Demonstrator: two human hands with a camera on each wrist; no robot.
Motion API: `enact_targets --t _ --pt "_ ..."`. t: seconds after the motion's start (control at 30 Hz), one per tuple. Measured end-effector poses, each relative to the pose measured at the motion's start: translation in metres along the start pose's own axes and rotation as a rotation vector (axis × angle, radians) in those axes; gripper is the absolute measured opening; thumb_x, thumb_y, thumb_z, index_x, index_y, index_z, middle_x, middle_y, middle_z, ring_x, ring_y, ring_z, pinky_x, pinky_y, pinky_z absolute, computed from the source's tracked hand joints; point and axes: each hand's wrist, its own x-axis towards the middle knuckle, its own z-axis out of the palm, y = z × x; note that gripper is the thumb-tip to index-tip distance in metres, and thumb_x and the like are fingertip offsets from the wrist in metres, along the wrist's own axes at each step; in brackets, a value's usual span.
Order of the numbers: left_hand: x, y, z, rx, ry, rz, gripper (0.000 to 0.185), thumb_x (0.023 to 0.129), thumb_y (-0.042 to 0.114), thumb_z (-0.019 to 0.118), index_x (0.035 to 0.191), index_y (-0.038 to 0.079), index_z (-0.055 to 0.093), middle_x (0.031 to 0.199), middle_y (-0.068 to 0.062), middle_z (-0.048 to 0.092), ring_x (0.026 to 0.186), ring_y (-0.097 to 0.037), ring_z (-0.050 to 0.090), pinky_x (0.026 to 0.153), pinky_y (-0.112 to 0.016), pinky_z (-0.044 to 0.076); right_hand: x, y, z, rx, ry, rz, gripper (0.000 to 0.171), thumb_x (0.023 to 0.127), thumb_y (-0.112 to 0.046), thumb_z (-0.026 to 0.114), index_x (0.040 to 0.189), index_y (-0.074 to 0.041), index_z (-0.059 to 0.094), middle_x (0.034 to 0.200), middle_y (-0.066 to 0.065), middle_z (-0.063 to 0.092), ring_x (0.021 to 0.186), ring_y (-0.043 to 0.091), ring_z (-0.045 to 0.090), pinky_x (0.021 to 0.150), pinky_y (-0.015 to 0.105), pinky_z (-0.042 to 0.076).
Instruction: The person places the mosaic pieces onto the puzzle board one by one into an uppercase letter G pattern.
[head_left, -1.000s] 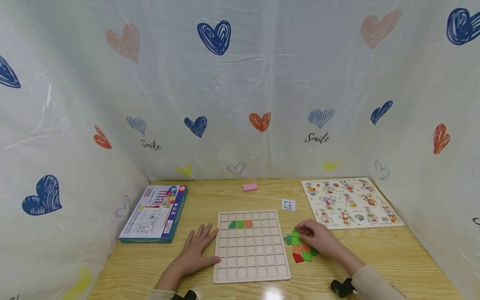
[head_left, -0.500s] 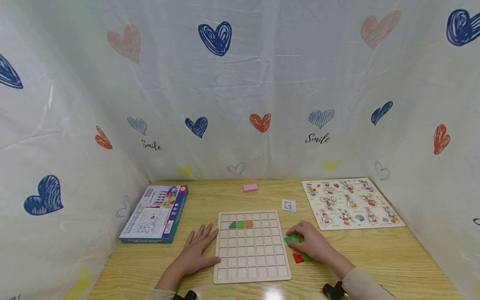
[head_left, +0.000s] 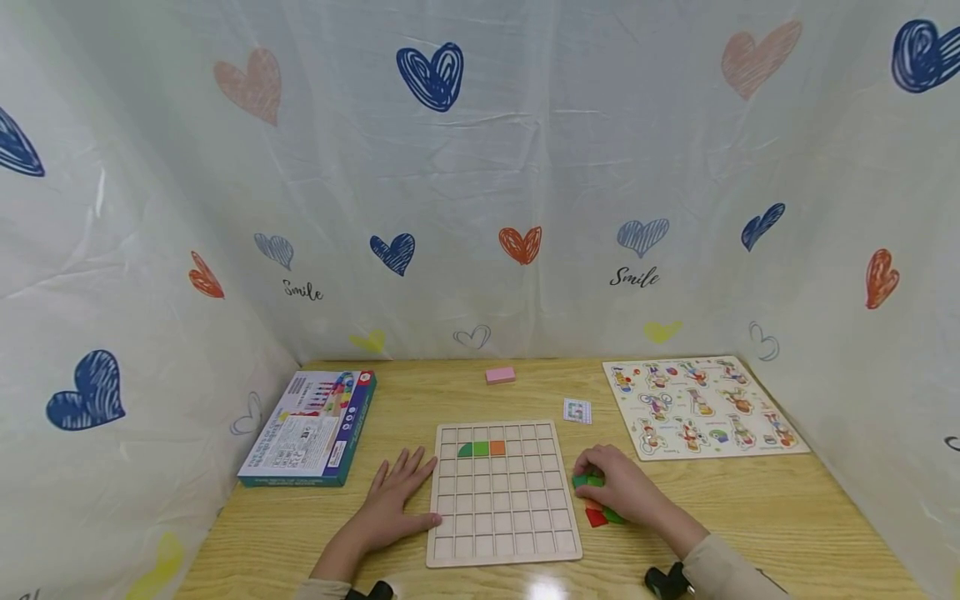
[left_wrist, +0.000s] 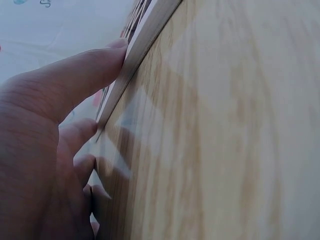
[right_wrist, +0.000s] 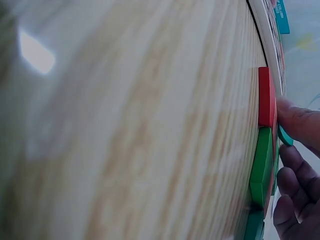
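Observation:
A wooden grid board (head_left: 482, 503) lies on the table with a green quarter-round tile (head_left: 466, 450), a green square tile (head_left: 482, 449) and an orange square tile (head_left: 497, 448) in one row near its top. My left hand (head_left: 393, 500) lies spread at the board's left side, its thumb and fingertips against the edge. To the right of the board, my right hand (head_left: 624, 487) is over a small pile of tiles and pinches a dark green tile (right_wrist: 285, 136) between thumb and fingers. A red tile (head_left: 597, 517) and a green tile (right_wrist: 262, 167) show below that hand, which covers much of the pile.
A small pattern card (head_left: 577, 410) lies beyond the board's top right corner, a pink block (head_left: 500, 376) farther back. A picture puzzle board (head_left: 705, 408) is at the right, a flat box (head_left: 309, 429) at the left. Heart-printed curtains enclose the table (head_left: 420, 392).
My right hand has moved left and slightly toward me over the pile, and its fingers have closed on the dark green tile. My left hand and the board have stayed put.

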Motion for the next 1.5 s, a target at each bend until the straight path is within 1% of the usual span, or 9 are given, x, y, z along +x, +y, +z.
enact_targets --t 0.17,0.33,0.43,0.67,0.8,0.93,1.23,1.37,1.5 --pt "0.000 -0.002 0.001 0.003 -0.003 -0.007 0.091 0.087 0.060 0.071 0.160 0.017 0.037 0.168 -0.013 0.020 0.155 -0.040 0.006 0.122 -0.059 -0.006 0.001 0.001 0.000 0.048 -0.013 -0.010 0.010 0.092 -0.027 0.077 0.095 -0.024 0.067 0.089 -0.014 0.059 0.085 0.007 0.051 0.072 0.027 0.048" --pt "-0.001 -0.003 0.002 0.005 -0.006 -0.013 0.091 0.087 0.061 0.071 0.160 0.018 0.036 0.168 -0.012 0.020 0.156 -0.039 0.006 0.122 -0.058 -0.006 0.003 0.001 -0.002 0.117 -0.013 0.009 0.006 0.094 -0.022 0.074 0.094 -0.022 0.068 0.089 -0.012 0.062 0.081 0.005 0.055 0.070 0.024 0.050" --pt "0.000 -0.003 0.002 0.006 -0.006 -0.010 0.091 0.087 0.060 0.070 0.160 0.018 0.035 0.168 -0.012 0.019 0.156 -0.039 0.005 0.122 -0.058 -0.006 0.004 0.002 -0.002 0.130 0.002 0.001 0.007 0.096 -0.022 0.073 0.095 -0.022 0.066 0.089 -0.012 0.064 0.079 0.003 0.057 0.069 0.023 0.050" --pt "-0.001 -0.002 0.002 0.003 0.010 0.007 0.090 0.087 0.058 0.071 0.159 0.016 0.037 0.168 -0.014 0.021 0.155 -0.041 0.008 0.121 -0.061 -0.004 0.012 0.001 -0.002 0.146 0.019 -0.037 0.006 0.100 -0.022 0.067 0.104 -0.023 0.063 0.095 -0.012 0.065 0.087 0.004 0.061 0.075 0.025 0.053" --pt "-0.001 -0.002 0.001 0.006 0.008 0.004 0.090 0.088 0.059 0.071 0.160 0.017 0.037 0.168 -0.013 0.021 0.155 -0.040 0.007 0.122 -0.060 -0.005 0.020 -0.003 0.002 0.146 0.024 -0.042 0.008 0.101 -0.023 0.066 0.108 -0.022 0.065 0.095 -0.012 0.064 0.088 0.004 0.060 0.076 0.025 0.053" --pt "-0.001 -0.002 0.001 0.001 -0.001 -0.005 0.090 0.088 0.059 0.070 0.160 0.018 0.036 0.168 -0.012 0.019 0.156 -0.039 0.006 0.122 -0.058 -0.006 0.029 -0.008 0.006 0.178 0.035 -0.050 0.008 0.100 -0.020 0.067 0.108 -0.019 0.067 0.092 -0.010 0.062 0.082 0.006 0.057 0.072 0.024 0.052" --pt "-0.001 -0.004 0.002 0.003 -0.004 -0.008 0.090 0.087 0.060 0.070 0.160 0.018 0.036 0.168 -0.011 0.019 0.156 -0.039 0.006 0.122 -0.059 -0.005 0.058 -0.022 0.019 0.221 0.003 -0.020 0.007 0.101 -0.024 0.067 0.107 -0.025 0.068 0.092 -0.009 0.062 0.082 0.009 0.057 0.072 0.025 0.051" --pt "-0.001 -0.004 0.002 0.001 -0.001 -0.008 0.090 0.087 0.060 0.070 0.160 0.019 0.036 0.169 -0.011 0.019 0.156 -0.039 0.006 0.122 -0.059 -0.006 0.070 -0.030 0.023 0.226 -0.008 -0.009 0.011 0.101 -0.022 0.065 0.112 -0.021 0.069 0.091 -0.009 0.063 0.079 0.010 0.058 0.070 0.025 0.051" --pt "-0.001 -0.004 0.002 0.001 0.000 -0.009 0.090 0.087 0.060 0.070 0.160 0.019 0.036 0.169 -0.011 0.019 0.156 -0.038 0.005 0.122 -0.058 -0.006 0.080 -0.036 0.028 0.221 -0.008 -0.026 0.012 0.101 -0.017 0.065 0.113 -0.015 0.068 0.088 -0.008 0.064 0.075 0.009 0.058 0.066 0.025 0.050"
